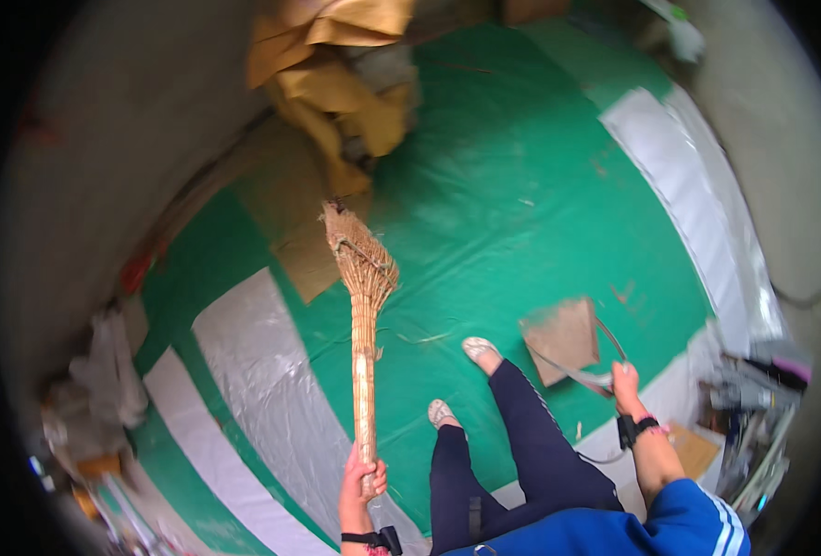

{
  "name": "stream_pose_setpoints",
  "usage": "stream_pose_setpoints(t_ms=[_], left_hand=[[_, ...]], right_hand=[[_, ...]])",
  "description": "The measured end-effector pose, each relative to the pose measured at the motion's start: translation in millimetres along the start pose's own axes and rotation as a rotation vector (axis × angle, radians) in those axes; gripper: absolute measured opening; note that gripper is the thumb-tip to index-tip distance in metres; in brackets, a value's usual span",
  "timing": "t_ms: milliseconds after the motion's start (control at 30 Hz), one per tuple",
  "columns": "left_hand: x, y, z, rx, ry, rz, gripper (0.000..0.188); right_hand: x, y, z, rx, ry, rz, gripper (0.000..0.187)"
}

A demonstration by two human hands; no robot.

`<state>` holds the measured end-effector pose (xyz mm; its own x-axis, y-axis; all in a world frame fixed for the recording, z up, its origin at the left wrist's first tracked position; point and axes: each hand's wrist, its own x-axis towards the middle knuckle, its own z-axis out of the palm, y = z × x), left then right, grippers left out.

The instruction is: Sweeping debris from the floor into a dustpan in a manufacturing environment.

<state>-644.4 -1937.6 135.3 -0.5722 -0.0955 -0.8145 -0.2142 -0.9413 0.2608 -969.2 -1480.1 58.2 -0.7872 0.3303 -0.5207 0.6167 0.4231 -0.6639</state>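
My left hand (362,479) is wrapped round the lower end of a straw broom's handle. The broom (362,320) points away from me, its bound straw head angled to the far left, over the green floor sheet. Out to the right, my right hand (624,387) grips the looped metal handle of a dustpan (563,341). The pan looks flat, squarish and brownish, slightly blurred, and hangs beside my right leg. Whether the pan touches the floor, I cannot tell. Both wrists carry dark bands.
A green sheet (512,204) covers the floor, with wrinkles in it. Crumpled brown paper or card (345,93) is heaped at the far end. Pale strips (244,463) and clear plastic (262,343) lie on the left, another white strip (674,185) on the right. Clutter (753,408) stands at right.
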Motion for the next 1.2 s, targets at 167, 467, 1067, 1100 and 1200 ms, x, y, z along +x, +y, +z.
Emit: stream_pose_setpoints(t_ms=[167, 467, 1067, 1100, 1200], left_hand=[[-33.2, 2.0, 33.6, 0.848, 0.009, -0.132, 0.083], [-12.3, -56.9, 67.6, 1.905, -0.174, 0.173, 0.078], [-11.2, -183.3, 7.4, 0.693, 0.262, -0.269, 0.017], [-9.1, -188.9, 1.1, 0.543, 0.320, -0.330, 0.012], [5.5, -205.9, -18.6, 0.376, 0.383, -0.408, 0.011]], right_hand=[[-32.0, 5.8, -21.9, 0.022, 0.127, -0.139, 0.019], [-37.8, 49.8, -48.7, 0.199, 0.329, 0.078, 0.027], [-61.6, 260.5, -186.0, 0.360, 0.503, 0.191, 0.029], [-63.0, 272.5, -193.3, 0.356, 0.511, 0.193, 0.029], [-67.6, 305.2, -208.8, 0.367, 0.525, 0.211, 0.030]])
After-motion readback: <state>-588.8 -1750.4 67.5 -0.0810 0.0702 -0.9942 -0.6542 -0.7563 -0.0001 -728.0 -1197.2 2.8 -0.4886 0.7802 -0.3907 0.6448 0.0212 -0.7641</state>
